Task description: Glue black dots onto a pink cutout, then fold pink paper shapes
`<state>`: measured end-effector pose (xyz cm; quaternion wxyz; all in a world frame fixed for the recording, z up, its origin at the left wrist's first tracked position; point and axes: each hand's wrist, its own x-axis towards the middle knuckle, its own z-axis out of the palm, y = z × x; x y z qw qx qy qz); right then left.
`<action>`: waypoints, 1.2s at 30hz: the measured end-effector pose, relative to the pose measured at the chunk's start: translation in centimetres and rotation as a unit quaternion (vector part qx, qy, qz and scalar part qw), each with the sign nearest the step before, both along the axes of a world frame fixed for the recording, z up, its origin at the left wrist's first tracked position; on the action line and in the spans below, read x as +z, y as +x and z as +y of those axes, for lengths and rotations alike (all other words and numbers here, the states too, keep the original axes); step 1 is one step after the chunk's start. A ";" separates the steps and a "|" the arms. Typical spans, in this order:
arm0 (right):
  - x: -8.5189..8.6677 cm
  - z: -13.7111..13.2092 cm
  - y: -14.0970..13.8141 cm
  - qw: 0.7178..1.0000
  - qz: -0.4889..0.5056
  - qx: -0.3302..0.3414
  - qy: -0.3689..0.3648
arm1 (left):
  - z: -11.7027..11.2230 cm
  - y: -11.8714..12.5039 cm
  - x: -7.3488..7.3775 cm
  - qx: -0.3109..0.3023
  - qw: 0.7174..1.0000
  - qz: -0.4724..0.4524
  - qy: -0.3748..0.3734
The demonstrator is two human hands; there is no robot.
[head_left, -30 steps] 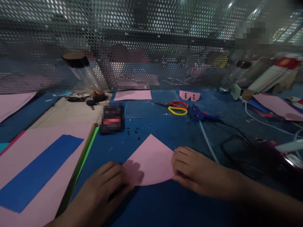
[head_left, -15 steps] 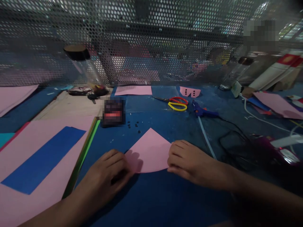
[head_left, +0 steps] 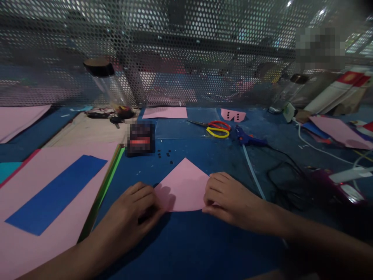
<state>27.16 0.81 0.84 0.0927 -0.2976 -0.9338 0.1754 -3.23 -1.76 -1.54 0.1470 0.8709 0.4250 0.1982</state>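
Note:
A pink paper sector [head_left: 185,186] lies in front of me on the blue table, its point facing away and its curved edge towards me. My left hand [head_left: 141,208] pinches its left corner between curled fingers and thumb. At the opposite corner my right hand [head_left: 225,198] grips the paper the same way; both corners are hidden by the fingers. Several small black bits [head_left: 167,153] lie beyond the tip. Farther back are scissors [head_left: 217,128] with red and yellow handles, a blue glue gun [head_left: 247,137] and a small pink cut-out [head_left: 233,115] with black squares.
On the left, a blue strip [head_left: 58,194] rests on large pink sheets [head_left: 26,241]. A clear jar [head_left: 107,85] with a black lid stands behind. Dark cable [head_left: 279,175] and a purple device [head_left: 346,188] lie right. A perforated metal panel [head_left: 186,50] closes off the back.
My right hand has shifted slightly left, and the paper's right side has come in a little with it. The left hand keeps its hold almost unchanged. The view has shifted slightly.

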 end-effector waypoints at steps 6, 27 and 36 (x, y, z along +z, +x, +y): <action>0.0 -0.1 -0.2 1.000 -0.009 -0.012 -0.002 | 0.0 -0.3 -0.2 0.008 1.000 0.003 -0.005; -0.3 -0.4 -0.4 0.997 0.034 -0.065 -0.027 | 0.4 -1.1 0.3 0.030 0.999 0.040 -0.006; -0.3 -0.2 -0.3 0.997 0.026 -0.066 -0.042 | 1.1 -2.2 0.8 0.028 0.997 0.055 -0.054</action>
